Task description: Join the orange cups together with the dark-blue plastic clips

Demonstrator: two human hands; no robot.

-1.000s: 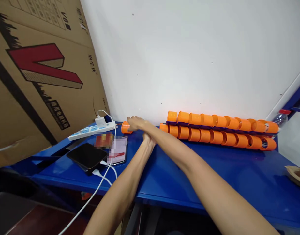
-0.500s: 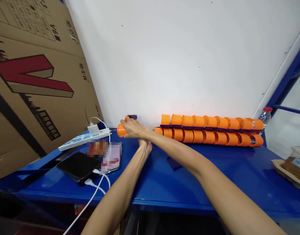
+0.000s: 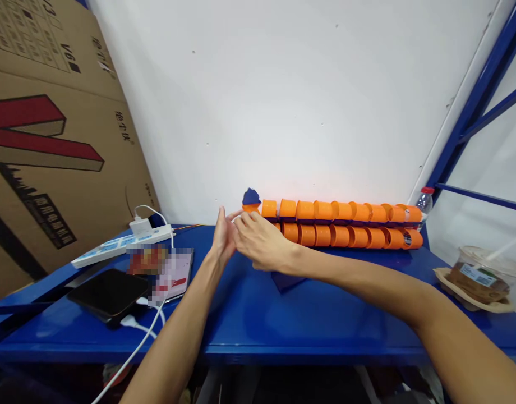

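Observation:
My right hand [image 3: 260, 242] has its fingers curled together behind the left end of two rows of short orange cylinders [image 3: 323, 211]. Just past its knuckles an orange cylinder [image 3: 251, 207] shows, with a crumpled dark blue piece [image 3: 251, 196] on top; most of it is hidden by the hand, which seems to grip it. Beside it, my left hand [image 3: 224, 238] has its thumb raised and fingers stretched toward the right hand's fingertips. A flat dark blue piece [image 3: 286, 281] lies on the blue table [image 3: 312, 328], partly under my right forearm.
At left are a power strip [image 3: 123, 246] with a charger, a black phone-like device [image 3: 109, 294], another phone [image 3: 180, 275] and white cables. A large carton [image 3: 60, 185] stands behind them. At right are a bottle [image 3: 424, 205] and a drink cup [image 3: 479, 280] in a holder.
Both hands have shifted right relative to the table and uncrossed. The orange cylinder has come from beside the power strip toward the rows, its dark blue part now on top.

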